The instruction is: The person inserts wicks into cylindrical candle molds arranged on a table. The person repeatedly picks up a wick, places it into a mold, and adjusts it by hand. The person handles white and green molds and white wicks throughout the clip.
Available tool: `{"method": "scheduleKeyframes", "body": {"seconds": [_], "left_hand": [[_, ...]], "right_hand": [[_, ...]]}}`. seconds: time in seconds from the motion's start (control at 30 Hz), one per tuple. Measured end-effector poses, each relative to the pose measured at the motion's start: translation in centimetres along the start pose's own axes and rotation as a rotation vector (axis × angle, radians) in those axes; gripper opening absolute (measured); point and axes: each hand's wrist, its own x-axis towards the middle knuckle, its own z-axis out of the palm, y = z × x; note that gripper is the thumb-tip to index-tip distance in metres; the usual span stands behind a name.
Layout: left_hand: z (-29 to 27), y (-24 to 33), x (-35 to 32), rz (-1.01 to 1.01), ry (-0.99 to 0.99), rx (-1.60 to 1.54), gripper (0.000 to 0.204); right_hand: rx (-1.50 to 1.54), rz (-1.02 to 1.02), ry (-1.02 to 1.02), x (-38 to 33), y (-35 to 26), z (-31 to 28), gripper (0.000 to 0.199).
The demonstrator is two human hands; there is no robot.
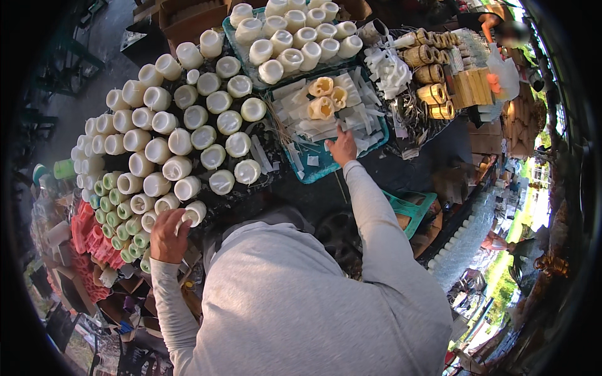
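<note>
My left hand (169,235) rests at the near edge of the table, fingers apart, beside a short white candle (195,213). Rows of similar pale candles (177,168), thin wicks showing on some, stretch away to the left. My right hand (342,147) reaches over a teal tray (309,176), its index finger extended onto the white paper strips (307,128) there. The undersides of its fingers are partly hidden, but no held object shows. Just beyond the fingertip, hollow cream-orange pieces with scalloped rims (321,108) sit on the strips.
A second tray (229,31) of white candles stands at the back. Bundled bamboo-like tubes (431,74) and crumpled white strips (387,70) lie at the back right. Small green candles (116,216) and red material (91,229) are at the left. A green stool (414,207) stands right of me.
</note>
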Motion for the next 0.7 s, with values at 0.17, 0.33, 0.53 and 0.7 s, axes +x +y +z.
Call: {"method": "scheduleKeyframes", "body": {"seconds": [0.17, 0.33, 0.53, 0.7], "left_hand": [[3.8, 4.1, 0.8, 0.081, -0.045, -0.038, 0.029], [6.1, 6.4, 2.2, 0.153, -0.084, 0.006, 0.029], [6.6, 7.9, 3.0, 0.158, -0.097, 0.038, 0.028], [7.6, 8.5, 2.9, 0.162, -0.109, 0.051, 0.027]], "right_hand": [[0.276, 0.126, 0.139, -1.6, 0.5, 3.0, 0.080], [0.400, 0.205, 0.187, -1.0, -1.4, 5.8, 0.078], [0.436, 0.021, 0.396, 0.9, -2.1, 3.1, 0.066], [0.226, 0.182, 0.156, 5.1, -2.4, 2.3, 0.057]]}}
